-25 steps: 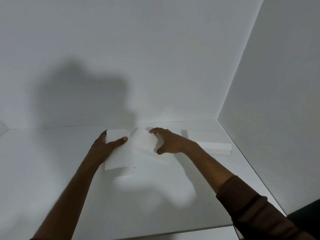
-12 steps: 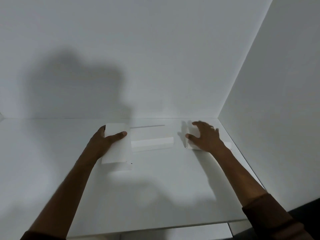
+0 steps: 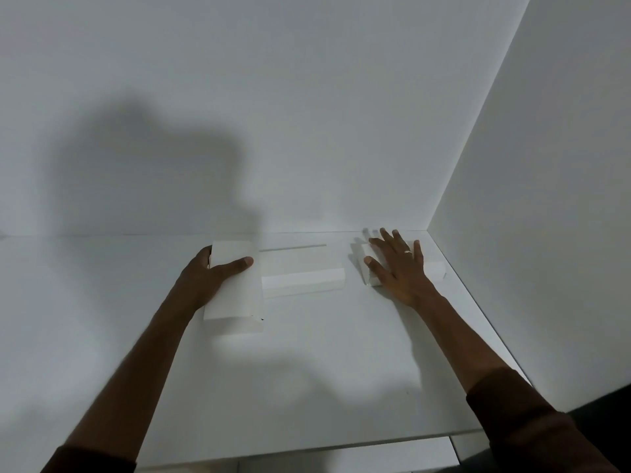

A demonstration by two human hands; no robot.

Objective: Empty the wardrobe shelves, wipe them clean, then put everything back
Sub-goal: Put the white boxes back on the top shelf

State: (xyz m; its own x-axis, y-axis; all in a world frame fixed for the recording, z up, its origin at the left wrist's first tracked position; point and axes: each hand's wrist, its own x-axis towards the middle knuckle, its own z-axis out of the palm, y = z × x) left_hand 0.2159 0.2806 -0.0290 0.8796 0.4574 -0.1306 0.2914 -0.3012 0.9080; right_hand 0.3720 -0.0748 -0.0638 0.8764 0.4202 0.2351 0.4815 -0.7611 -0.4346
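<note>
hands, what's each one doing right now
Left hand: grips the left white box.
Right hand: open, fingers flat on the right white box.

right box [image 3: 435, 269] mostly hidden under right hand [image 3: 397, 268], left hand's fingers behind left box [image 3: 235, 285]

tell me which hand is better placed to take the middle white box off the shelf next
Left, probably. The left hand grips a box lying right beside the middle box; the right hand lies flat farther off.

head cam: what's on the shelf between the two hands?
One white box lying flat, between the left hand gripping a taller white box and the right hand flat on a third; seen in the head view.
</note>
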